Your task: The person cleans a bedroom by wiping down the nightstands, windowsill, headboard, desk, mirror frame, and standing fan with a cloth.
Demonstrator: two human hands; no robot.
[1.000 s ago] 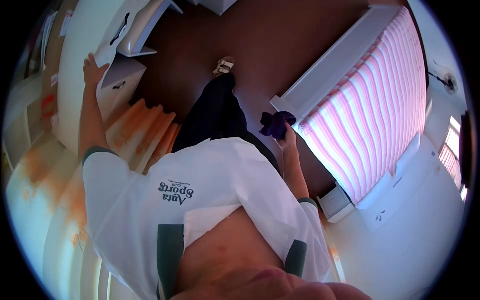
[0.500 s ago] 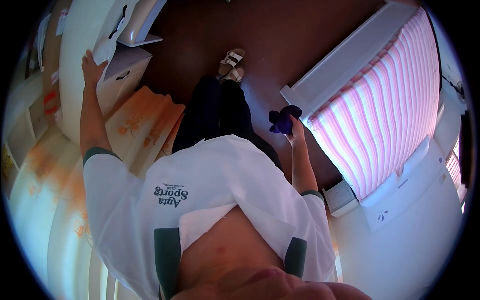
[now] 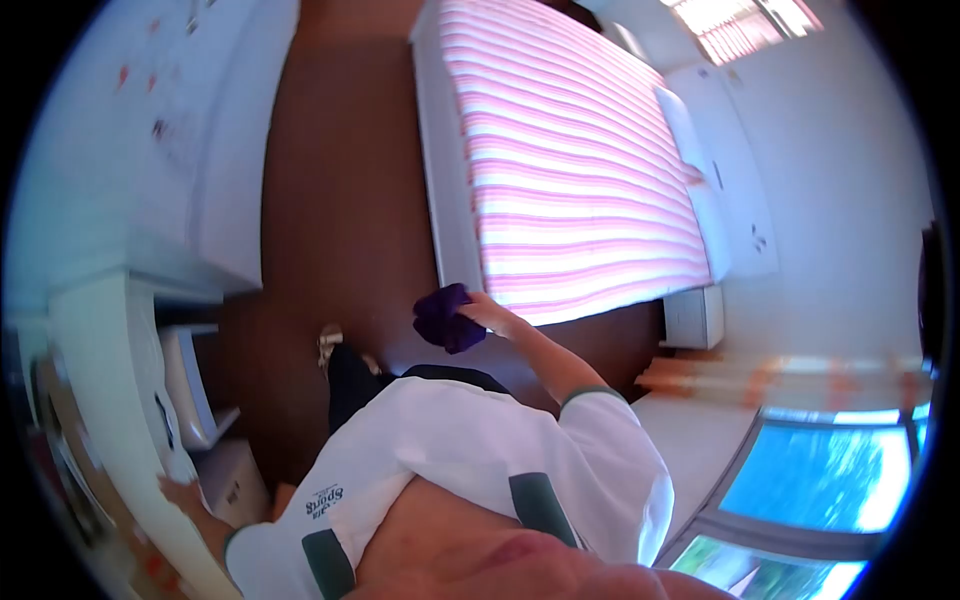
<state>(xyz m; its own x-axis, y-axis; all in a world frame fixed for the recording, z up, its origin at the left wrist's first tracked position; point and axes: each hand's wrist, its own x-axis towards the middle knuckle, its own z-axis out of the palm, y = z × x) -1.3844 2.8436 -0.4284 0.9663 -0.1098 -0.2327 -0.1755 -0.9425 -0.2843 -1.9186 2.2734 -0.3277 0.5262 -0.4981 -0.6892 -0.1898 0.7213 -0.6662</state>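
A dark purple cloth (image 3: 447,318) is bunched in my right hand (image 3: 488,313), out in front of my body near the corner of the bed (image 3: 590,200). My left hand (image 3: 180,492) rests with its fingers apart on the edge of a white cabinet (image 3: 118,350), beside a dark curved handle (image 3: 166,420). Nothing shows in the left hand.
Brown floor (image 3: 340,150) runs between the bed and a tall white wardrobe (image 3: 200,140). A white nightstand (image 3: 693,317) stands by the bed's head. Windows (image 3: 815,475) and a curtain (image 3: 790,385) are at the lower right. A low drawer unit (image 3: 232,482) is near my left hand.
The view has turned toward the bed, and the windows have come into sight. My right hand has swung forward with the purple cloth. My left hand remains at the cabinet.
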